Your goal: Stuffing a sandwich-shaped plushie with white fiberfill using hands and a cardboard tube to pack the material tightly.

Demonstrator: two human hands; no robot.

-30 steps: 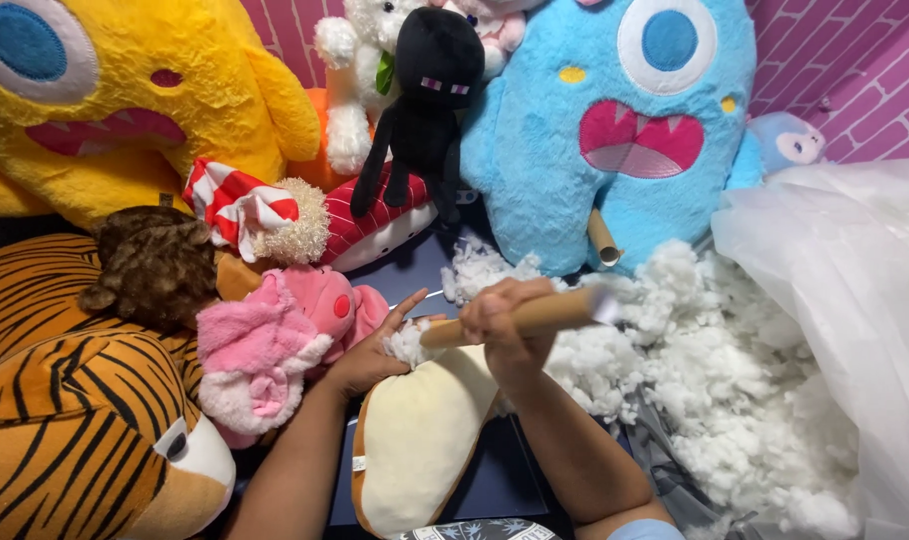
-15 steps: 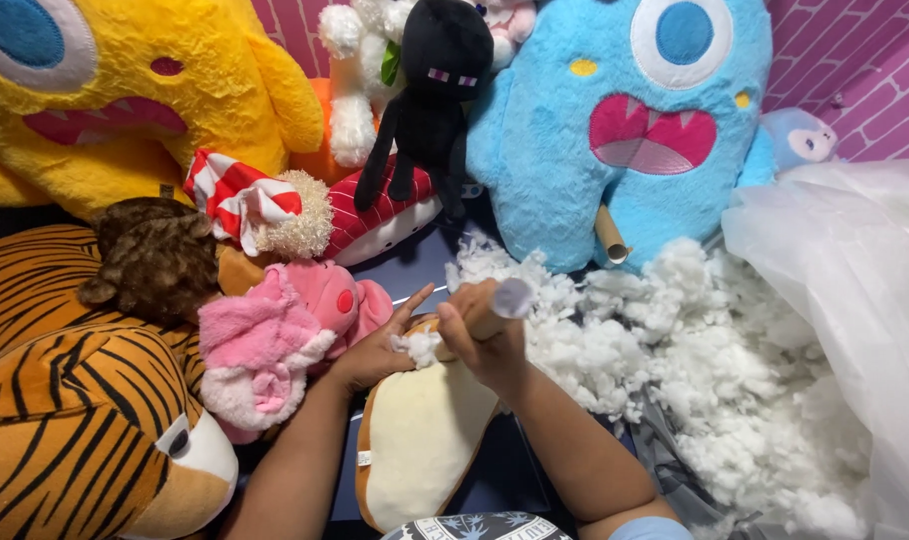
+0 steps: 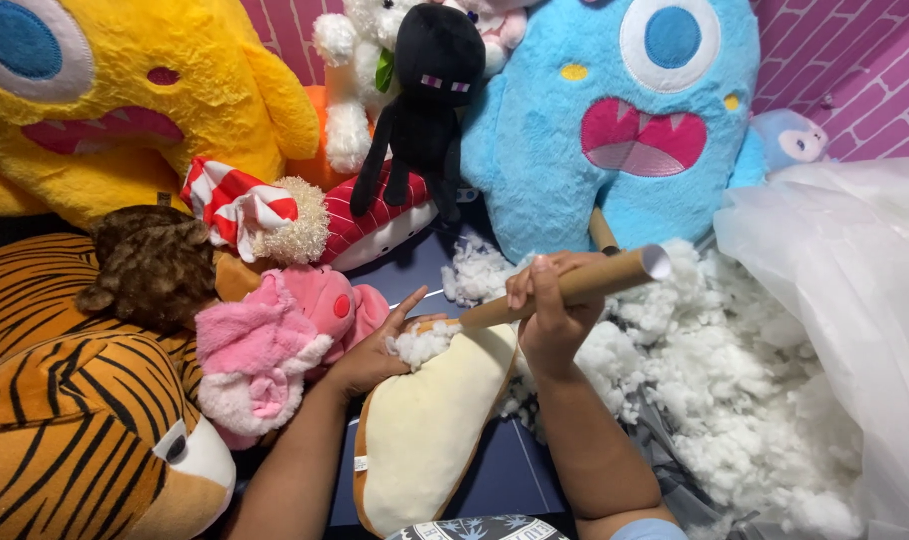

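My right hand (image 3: pixel 555 318) grips a stiff cardboard tube (image 3: pixel 575 287); my left hand (image 3: pixel 375 352), fingers loosely curled, steadies the soft, light cream plush (image 3: pixel 425 430) at its stuffing-filled opening.

Bright, even light; sharp focus.

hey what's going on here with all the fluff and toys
A person is stuffing a cream plush toy. The right hand grips a cardboard tube angled down into the toy's open top, where white stuffing shows. The left hand steadies that opening. A heap of loose stuffing lies to the right, beside a clear plastic bag, with big plush toys all around.
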